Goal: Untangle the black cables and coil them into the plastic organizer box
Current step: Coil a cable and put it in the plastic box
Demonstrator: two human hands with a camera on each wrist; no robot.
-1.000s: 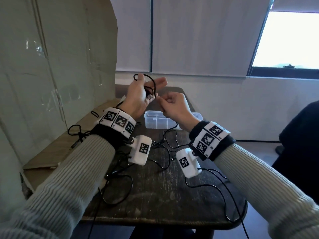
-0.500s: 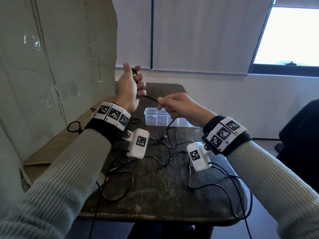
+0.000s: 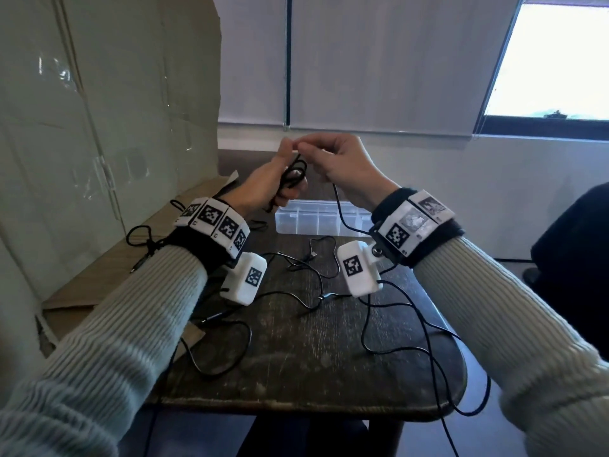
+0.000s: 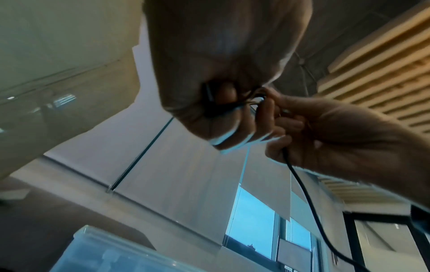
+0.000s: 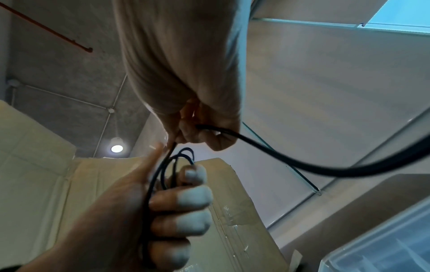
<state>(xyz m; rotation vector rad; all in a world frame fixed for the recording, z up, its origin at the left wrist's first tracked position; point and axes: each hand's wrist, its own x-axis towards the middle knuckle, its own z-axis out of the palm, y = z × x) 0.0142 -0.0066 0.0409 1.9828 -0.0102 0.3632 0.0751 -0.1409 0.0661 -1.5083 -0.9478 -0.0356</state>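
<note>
Both hands are raised above the far part of the dark table [image 3: 329, 351]. My left hand [image 3: 273, 179] grips a small coil of black cable [image 3: 295, 174], its fingers [image 5: 184, 200] curled round the loops [image 5: 167, 173]. My right hand [image 3: 339, 166] pinches the same cable just above the coil, and the free length [image 3: 342, 219] hangs from it toward the table. In the left wrist view the cable [image 4: 302, 185] drops from the right fist [image 4: 302, 132]. The clear plastic organizer box [image 3: 316, 217] stands on the table below the hands.
Several more loose black cables [image 3: 309, 282] lie tangled across the table, and one [image 3: 461, 384] hangs over its right front edge. A cardboard sheet [image 3: 108, 110] leans at the left with another cable [image 3: 145, 242] on its flap. A dark-clothed person [image 3: 576, 258] is at the right.
My right hand has risen and come back in to meet the left hand, laying another turn on the coil. The left hand has turned its palm toward the right.
</note>
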